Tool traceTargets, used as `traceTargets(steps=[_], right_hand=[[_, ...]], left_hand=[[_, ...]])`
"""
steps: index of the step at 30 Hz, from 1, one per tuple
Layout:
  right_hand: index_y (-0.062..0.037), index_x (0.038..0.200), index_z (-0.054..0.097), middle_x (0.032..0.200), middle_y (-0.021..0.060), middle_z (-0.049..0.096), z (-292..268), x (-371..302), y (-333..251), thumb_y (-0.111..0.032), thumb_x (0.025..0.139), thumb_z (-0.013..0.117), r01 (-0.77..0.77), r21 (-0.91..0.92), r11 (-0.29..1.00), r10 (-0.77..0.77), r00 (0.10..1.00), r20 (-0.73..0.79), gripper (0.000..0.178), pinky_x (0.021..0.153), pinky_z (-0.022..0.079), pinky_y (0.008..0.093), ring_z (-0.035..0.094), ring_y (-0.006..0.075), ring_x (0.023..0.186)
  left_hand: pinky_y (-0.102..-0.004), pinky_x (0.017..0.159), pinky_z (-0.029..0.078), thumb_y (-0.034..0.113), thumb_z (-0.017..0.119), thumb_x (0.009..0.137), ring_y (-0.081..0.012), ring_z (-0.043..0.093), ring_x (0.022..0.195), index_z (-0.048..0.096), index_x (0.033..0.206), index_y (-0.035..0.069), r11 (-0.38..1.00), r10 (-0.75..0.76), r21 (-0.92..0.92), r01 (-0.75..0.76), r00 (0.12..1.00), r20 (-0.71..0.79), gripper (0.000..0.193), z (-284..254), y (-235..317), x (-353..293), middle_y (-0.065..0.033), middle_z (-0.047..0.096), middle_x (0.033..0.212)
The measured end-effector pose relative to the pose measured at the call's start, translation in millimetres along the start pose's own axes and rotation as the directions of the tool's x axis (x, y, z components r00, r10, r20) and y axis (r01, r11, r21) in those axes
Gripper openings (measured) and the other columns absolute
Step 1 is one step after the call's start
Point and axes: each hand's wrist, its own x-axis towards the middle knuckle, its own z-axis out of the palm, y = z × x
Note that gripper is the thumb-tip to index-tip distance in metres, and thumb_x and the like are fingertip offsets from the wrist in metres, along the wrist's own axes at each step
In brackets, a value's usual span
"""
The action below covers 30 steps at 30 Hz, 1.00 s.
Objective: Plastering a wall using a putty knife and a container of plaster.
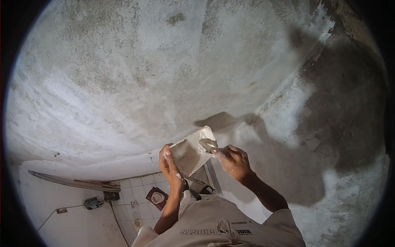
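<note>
My left hand [168, 164] grips the left edge of a pale, putty-smeared board or shallow tray [186, 154], thumb on its upper face. Thick white putty [207, 133] is piled at the far right end of it. In my right hand [234, 162] is a small putty knife [208, 143], its blade down in the putty; the fingers hide most of its handle. White smears mark the fingers of both hands. The board is held in front of my body, close to the wall.
A rough, patchy grey-white wall [144, 74] fills the far side and meets another wall [329, 123], partly in shadow, at right. Below lie white floor tiles [144, 191] and a dark red item with a pale round lump [157, 198]. Long strips [74, 181] and a cable [53, 213] are at lower left.
</note>
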Motion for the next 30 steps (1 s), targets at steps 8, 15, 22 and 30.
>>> traceTargets(steps=[8, 15, 22, 30], right_hand=[[-0.0056, 0.101, 0.065, 0.096, 0.0067, 0.068, -11, 30, -4, 0.005, 0.070, 0.064, 0.138, 0.300, 0.944, -0.106, 0.987, -0.121, 0.032, 0.072, 0.055, 0.0322, 0.066, 0.0219, 0.087], [-0.0112, 0.103, 0.067, 0.108, 0.0084, 0.064, 31, 23, -15, -0.009, 0.078, 0.063, 0.281, 0.107, 0.954, -0.284, 0.959, 0.013, 0.026, 0.082, 0.056, 0.0333, 0.064, 0.0219, 0.101], [-0.0141, 0.106, 0.066, 0.102, 0.0081, 0.066, 25, 22, -9, -0.009, 0.074, 0.065, 0.164, 0.372, 0.914, -0.210, 0.974, 0.086, 0.033, 0.081, 0.055, 0.0346, 0.065, 0.0222, 0.097], [-0.0142, 0.104, 0.068, 0.104, 0.0077, 0.065, 45, 33, -5, -0.006, 0.071, 0.068, 0.359, 0.278, 0.891, -0.361, 0.931, -0.047, 0.034, 0.078, 0.056, 0.0328, 0.066, 0.0222, 0.091]], left_hand=[[-0.0282, 0.081, 0.046, 0.035, 0.049, 0.098, -0.0132, 0.054, 0.094, 0.057, 0.113, 0.003, 0.945, -0.211, -0.222, 0.239, 0.967, 0.144, 0.036, -8, -12, 12, -0.0051, 0.057, 0.102], [-0.0257, 0.080, 0.043, 0.035, 0.049, 0.099, -0.0113, 0.052, 0.090, 0.060, 0.104, 0.002, 0.950, -0.151, -0.260, 0.173, 0.983, 0.101, 0.035, -1, -8, 13, -0.0039, 0.059, 0.097], [-0.0236, 0.078, 0.042, 0.034, 0.049, 0.099, -0.0088, 0.049, 0.085, 0.057, 0.102, 0.004, 0.893, -0.273, -0.341, 0.294, 0.956, 0.108, 0.031, -10, -15, 21, -0.0002, 0.055, 0.092], [-0.0225, 0.078, 0.041, 0.033, 0.048, 0.099, -0.0086, 0.049, 0.084, 0.059, 0.097, 0.005, 0.900, -0.224, -0.328, 0.288, 0.950, 0.219, 0.030, -10, -15, 21, -0.0001, 0.055, 0.090]])
